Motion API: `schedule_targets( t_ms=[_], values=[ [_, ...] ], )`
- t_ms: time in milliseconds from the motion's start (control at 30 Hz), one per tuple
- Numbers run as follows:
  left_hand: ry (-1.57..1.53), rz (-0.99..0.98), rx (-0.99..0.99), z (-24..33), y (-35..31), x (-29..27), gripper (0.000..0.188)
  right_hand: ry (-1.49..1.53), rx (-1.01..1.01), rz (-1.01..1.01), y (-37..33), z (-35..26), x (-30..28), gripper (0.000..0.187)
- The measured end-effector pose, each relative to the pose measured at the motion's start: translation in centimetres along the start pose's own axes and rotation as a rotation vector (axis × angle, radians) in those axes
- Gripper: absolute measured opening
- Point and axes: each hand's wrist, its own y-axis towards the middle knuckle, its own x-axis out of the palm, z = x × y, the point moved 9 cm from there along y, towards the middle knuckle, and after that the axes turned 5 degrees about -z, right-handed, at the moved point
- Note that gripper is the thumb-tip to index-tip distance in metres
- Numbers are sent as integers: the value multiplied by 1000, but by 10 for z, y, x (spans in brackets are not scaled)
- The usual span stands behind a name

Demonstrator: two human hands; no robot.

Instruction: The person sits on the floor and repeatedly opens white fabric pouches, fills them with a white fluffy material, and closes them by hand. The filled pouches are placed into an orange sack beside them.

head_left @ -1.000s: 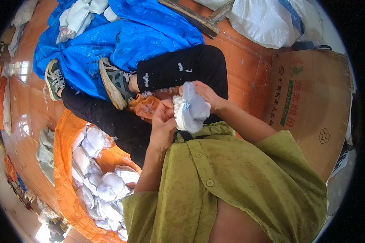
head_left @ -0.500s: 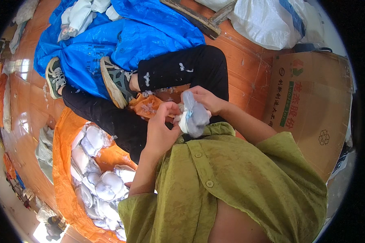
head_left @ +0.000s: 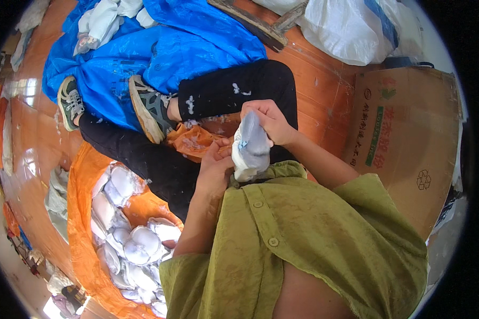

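In front of my waist is a small, plump white and grey-blue fabric piece [head_left: 252, 151], with a light blue mark on its side. My right hand [head_left: 271, 122] is closed round its upper end. My left hand [head_left: 215, 165] is at its lower left edge, fingers bent against it; the fingertips are partly hidden. To the lower left lies an open orange sack [head_left: 81, 212] with a heap of pale, rounded, padded pieces [head_left: 142, 244] in it. Bits of white fluff [head_left: 190, 105] cling to my black trousers.
A blue plastic sheet [head_left: 197, 48] spreads beyond my shoes, with white cloth pieces [head_left: 102, 22] on it. A large cardboard box [head_left: 402, 149] stands on the right. Behind it are a white woven sack [head_left: 346, 32] and a wooden frame [head_left: 255, 26]. Orange plastic [head_left: 189, 142] lies between my legs.
The fabric piece has turned more upright, showing more of its white side. My right hand has moved up over its top, and my left hand has shifted slightly lower with its fingers drawn in.
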Motion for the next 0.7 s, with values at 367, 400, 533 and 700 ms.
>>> schedule_targets(
  t_ms=[367, 400, 533, 700],
  values=[
    [-71, -101, -114, 3, 23, -49, 41, 164, 297, 147, -15, 20, -8, 50],
    [-78, -75, -121, 10, 22, -43, 42, -20, 179, 47, -10, 1, -1, 54],
    [-9, -35, -83, 27, 13, -19, 34, -353, 154, -168, -13, -9, 37, 61],
    [708, 183, 445, 76, 4, -27, 22, -487, 256, 211, -19, 2, -12, 43]
  ],
)
